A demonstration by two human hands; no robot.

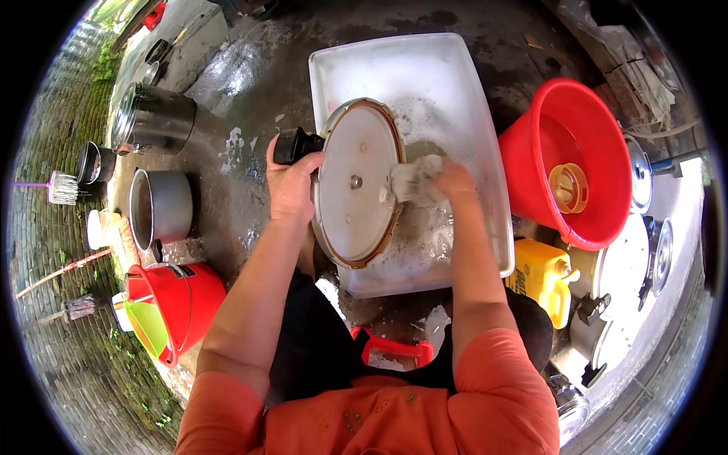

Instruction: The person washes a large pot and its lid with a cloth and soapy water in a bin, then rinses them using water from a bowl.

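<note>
My left hand (293,182) grips the black handle (296,146) of a round metal pressure cooker lid (364,165), which is tilted up on edge with its underside towards my right side. A brown-stained gasket runs round the lid's rim, and a small metal fitting sits at its centre. In my right hand (455,179) is a wet, greyish-white cloth (418,179), a little blurred, at the lid's right edge. Beneath both lies a large white plastic tub (392,62) holding sudsy water. The lid covers part of the tub's left side.
A big red tub (569,114) with a yellowish strainer-like piece (567,187) inside stands at the right, above a yellow jug (540,273) and several lidded pots. At the left are a metal pot (162,207), a larger pot (156,119) and a red bucket (199,301) on the wet floor.
</note>
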